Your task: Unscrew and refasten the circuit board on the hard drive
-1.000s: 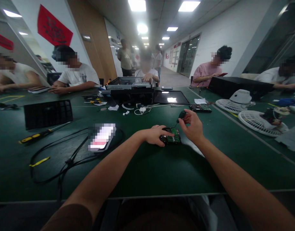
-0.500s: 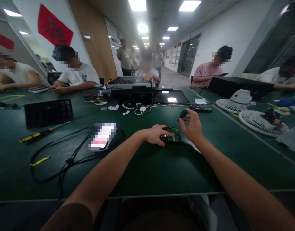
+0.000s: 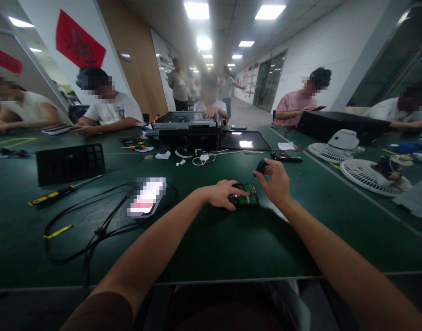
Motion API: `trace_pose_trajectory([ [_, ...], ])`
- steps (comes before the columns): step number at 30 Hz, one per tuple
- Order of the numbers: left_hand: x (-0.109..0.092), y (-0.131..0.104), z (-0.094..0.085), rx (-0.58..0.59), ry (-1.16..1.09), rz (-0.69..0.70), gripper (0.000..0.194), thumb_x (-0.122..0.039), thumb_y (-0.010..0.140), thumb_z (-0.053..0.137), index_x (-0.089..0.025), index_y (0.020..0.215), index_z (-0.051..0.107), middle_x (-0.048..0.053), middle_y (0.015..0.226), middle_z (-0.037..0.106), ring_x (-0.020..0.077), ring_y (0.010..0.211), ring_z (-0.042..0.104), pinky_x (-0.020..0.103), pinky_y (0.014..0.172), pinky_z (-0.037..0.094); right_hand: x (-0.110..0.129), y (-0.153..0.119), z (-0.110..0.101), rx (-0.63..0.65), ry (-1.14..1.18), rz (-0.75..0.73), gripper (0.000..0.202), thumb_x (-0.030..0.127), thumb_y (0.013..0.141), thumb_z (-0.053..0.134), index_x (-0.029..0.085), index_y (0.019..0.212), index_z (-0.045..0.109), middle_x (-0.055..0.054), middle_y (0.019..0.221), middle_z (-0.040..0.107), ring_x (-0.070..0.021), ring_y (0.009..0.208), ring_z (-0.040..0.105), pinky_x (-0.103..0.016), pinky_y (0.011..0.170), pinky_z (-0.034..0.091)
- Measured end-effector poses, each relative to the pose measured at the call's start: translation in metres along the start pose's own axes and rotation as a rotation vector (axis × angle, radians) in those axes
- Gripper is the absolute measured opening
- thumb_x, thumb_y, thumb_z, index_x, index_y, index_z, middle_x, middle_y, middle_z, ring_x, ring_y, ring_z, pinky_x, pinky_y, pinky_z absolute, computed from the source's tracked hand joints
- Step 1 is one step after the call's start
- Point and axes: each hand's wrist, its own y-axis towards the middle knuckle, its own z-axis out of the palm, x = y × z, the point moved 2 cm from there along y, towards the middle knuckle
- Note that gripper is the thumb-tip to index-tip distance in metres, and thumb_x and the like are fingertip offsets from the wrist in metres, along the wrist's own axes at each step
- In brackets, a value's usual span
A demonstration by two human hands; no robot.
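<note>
Far beyond the circuit board (image 3: 251,196), a standing person (image 3: 227,89) is now stretching out an arm that was hanging down half a second ago, while my hands are staying on much the same spots. The board is lying on the green table (image 3: 211,250), and I'm clasping its left end with my left hand (image 3: 223,194), the thumb resting at the near side and one finger reaching across the top. To the right of the board, my right hand (image 3: 275,181) is pinching the handle of a screwdriver (image 3: 261,166) between thumb and fingers; its shaft is slanting down to the board's far edge, though I can't tell whether the tip is touching. I'm judging the board to be light and stiff, probably fragile on its green face, and likely to be sliding on this smooth surface if nothing is steadying it. So I'd be trusting the dark rim at its left end and the outer edges for holding, and keeping pressure off the small parts. Well left of the board, a phone (image 3: 148,197) is glowing.
</note>
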Motion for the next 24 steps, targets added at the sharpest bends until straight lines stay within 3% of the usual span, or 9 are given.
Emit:
trace_pose_trajectory([
  [6, 0.002, 0.001, 0.0, 0.014, -0.019, -0.005, 0.084, -0.054, 0.088, 0.072, -0.049, 0.163, 0.035, 0.001, 0.178, 0.01, 0.0469, 0.159, 0.016, 0.066, 0.125, 0.024, 0.005, 0.001, -0.003, 0.01, 0.002, 0.019, 0.045, 0.039, 0.096, 0.07, 0.025, 0.136, 0.053, -0.012, 0.121, 0.066, -0.0216, 0.081, 0.073, -0.048, 0.081, 0.066],
  [12, 0.002, 0.001, 0.0, 0.012, -0.007, -0.004, 0.084, -0.053, 0.088, 0.073, -0.049, 0.163, 0.035, 0.002, 0.178, 0.01, 0.0469, 0.159, 0.018, 0.065, 0.125, 0.024, 0.005, 0.002, -0.004, 0.008, 0.055, -0.035, 0.039, 0.033, 0.099, 0.063, 0.024, 0.136, 0.051, -0.016, 0.137, 0.063, -0.0269, 0.104, 0.073, -0.048, 0.086, 0.066],
  [18, 0.003, 0.002, 0.001, 0.029, -0.002, -0.005, 0.085, -0.055, 0.088, 0.071, -0.049, 0.164, 0.033, 0.0, 0.178, 0.008, 0.0466, 0.159, 0.018, 0.066, 0.125, 0.022, 0.007, 0.004, -0.007, -0.002, -0.008, -0.031, 0.034, 0.034, 0.099, 0.063, 0.024, 0.129, 0.054, -0.012, 0.123, 0.062, -0.0205, 0.082, 0.069, -0.043, 0.074, 0.065],
  [24, 0.004, 0.002, 0.002, 0.012, -0.019, -0.002, 0.083, -0.054, 0.089, 0.072, -0.051, 0.163, 0.034, 0.001, 0.177, 0.009, 0.0471, 0.159, 0.017, 0.066, 0.125, 0.023, 0.013, 0.005, -0.01, 0.04, -0.022, -0.033, 0.037, 0.033, 0.096, 0.064, 0.025, 0.131, 0.054, -0.011, 0.119, 0.06, -0.0196, 0.077, 0.067, -0.045, 0.076, 0.063],
])
